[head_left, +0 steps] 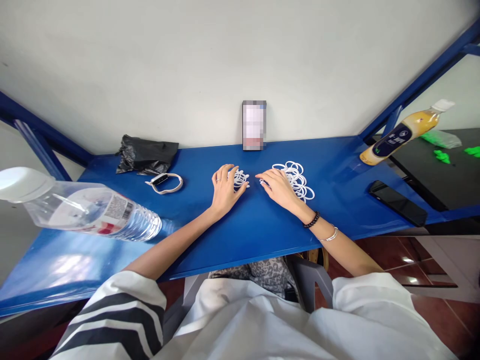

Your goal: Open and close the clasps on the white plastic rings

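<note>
On the blue table, my left hand (224, 187) curls its fingers and thumb round the side of a small bunch of white rings (241, 178). My right hand (278, 187) is a short way to the right, palm down, its thumb and fingertips drawn together. A bit of white shows at those fingertips, seemingly part of a ring. Behind and beside that hand a looser pile of white rings (300, 182) overlaps on the table, partly covered by the hand. A strip of blue surface separates the two groups.
A phone (254, 125) leans on the wall. Left are a black plastic bag (148, 154), a banded watch (167, 183) and a large clear bottle (93, 210). To the right stand a yellow drink bottle (403, 132) and a dark phone (397, 202). The blue table (225, 245) ends near my body.
</note>
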Tool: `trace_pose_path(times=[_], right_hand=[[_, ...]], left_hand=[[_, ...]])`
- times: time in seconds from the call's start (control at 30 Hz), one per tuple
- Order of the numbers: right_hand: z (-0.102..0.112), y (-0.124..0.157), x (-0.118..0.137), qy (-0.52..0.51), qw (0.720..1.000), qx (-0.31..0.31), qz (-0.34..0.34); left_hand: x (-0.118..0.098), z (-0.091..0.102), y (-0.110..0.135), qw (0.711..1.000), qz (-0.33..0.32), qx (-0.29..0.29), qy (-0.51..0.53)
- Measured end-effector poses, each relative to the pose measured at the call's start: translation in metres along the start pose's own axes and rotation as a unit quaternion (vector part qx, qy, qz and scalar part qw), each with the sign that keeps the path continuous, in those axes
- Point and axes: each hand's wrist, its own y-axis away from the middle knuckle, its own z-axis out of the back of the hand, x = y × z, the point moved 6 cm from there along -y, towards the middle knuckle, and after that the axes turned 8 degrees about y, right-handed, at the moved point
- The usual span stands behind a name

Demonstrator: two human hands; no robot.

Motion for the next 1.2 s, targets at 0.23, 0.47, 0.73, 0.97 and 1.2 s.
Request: trace_pose_path(times=[0.23,0.47,0.73,0.97,1.2], right_hand=[[0.026,-0.004,0.008,-0.049,0.995,-0.087,0.005],[0.037,0.0,0.018,-0.218,0.966,-0.138,-0.018],[0.025,0.002,0.022,-0.411,0.902,-0.112,-0.071],[0.028,0.001,0.015,-0.406,0.901,-0.129,-0.082],[0.027,0.002,0.013,-0.397,0.901,-0.137,-0.106]], left_hand=[[-0.013,0.004,0.0,0.998,-0.065,0.003,0.022],[-0.017,0.003,0.0,0.992,-0.116,0.019,0.051],[-0.016,0.0,0.001,0.989,-0.111,0.048,0.081],[-0.02,0.007,0.002,0.987,-0.125,0.013,0.101],[-0.02,0.007,0.002,0.991,-0.103,0.017,0.088]])
